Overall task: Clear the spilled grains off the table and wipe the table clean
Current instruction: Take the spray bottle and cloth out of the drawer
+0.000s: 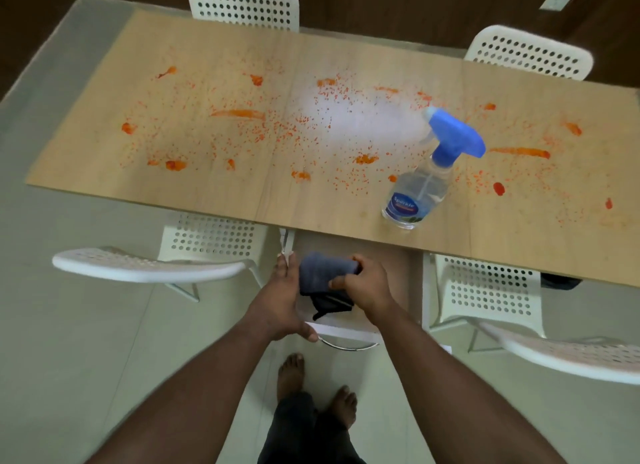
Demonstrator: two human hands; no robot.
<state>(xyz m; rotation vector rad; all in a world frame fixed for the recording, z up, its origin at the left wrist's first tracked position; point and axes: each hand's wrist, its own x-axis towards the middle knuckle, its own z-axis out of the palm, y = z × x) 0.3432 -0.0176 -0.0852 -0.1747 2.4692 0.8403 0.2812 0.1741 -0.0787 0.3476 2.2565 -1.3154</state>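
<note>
Loads of orange grains (pixel 277 131) and smears all over table (pixel 207 193), beyond both hands. Spray bottle (pixel 426 183) ahead of right hand (pixel 367 287), easy to knock mid-wipe. Right hand pinching dark cloth (pixel 322 276); left hand (pixel 280 301) loosely open, steadying cloth. Could smear paste, fling grains onto floor.

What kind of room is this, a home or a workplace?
Probably a dining or canteen area; home or workplace cannot be told. A long wooden table stands on a tiled floor with matching white perforated chairs on both sides, and a spray bottle is on it.
</note>
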